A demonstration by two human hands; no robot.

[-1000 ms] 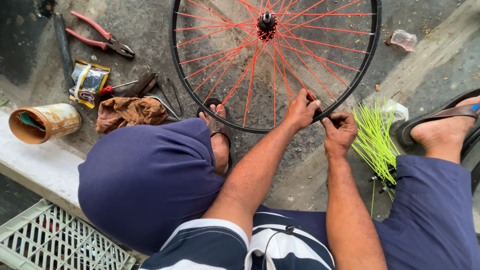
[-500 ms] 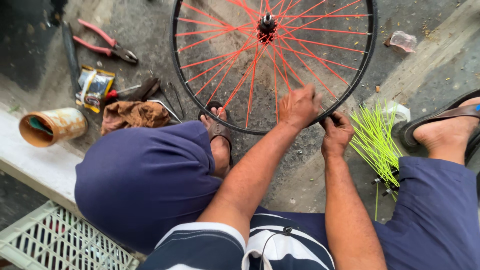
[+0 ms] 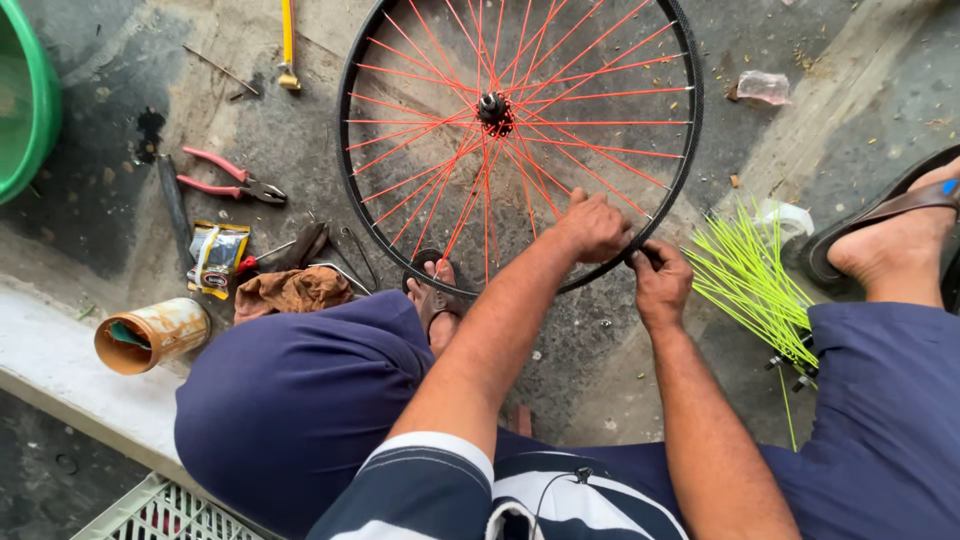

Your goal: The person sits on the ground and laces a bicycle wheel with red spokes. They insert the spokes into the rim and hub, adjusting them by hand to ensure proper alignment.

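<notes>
A black bicycle wheel rim point(image 3: 352, 215) with red spokes and a hub point(image 3: 493, 105) lies flat on the concrete in front of me. My left hand point(image 3: 593, 226) is curled over the rim's near right edge, its fingers among the spokes. Right beside it, my right hand point(image 3: 660, 285) pinches a small dark piece point(image 3: 641, 256) against the rim; what it is I cannot tell. A bundle of bright yellow-green spokes point(image 3: 745, 275) lies on the ground just right of my right hand. My sandalled foot point(image 3: 432, 300) rests under the wheel's near edge.
Red-handled pliers point(image 3: 228, 180), a foil packet point(image 3: 215, 258), a brown rag point(image 3: 290, 290) and a rusty can point(image 3: 150, 335) lie to the left. A green tub point(image 3: 25, 95) is at far left, with a yellow-handled tool point(image 3: 287, 40) at the top. My other sandalled foot point(image 3: 890, 245) is at right.
The view has shifted, so the wheel sits lower and the green tub and yellow-handled tool now show. Both hands stay together on the rim's near right edge.
</notes>
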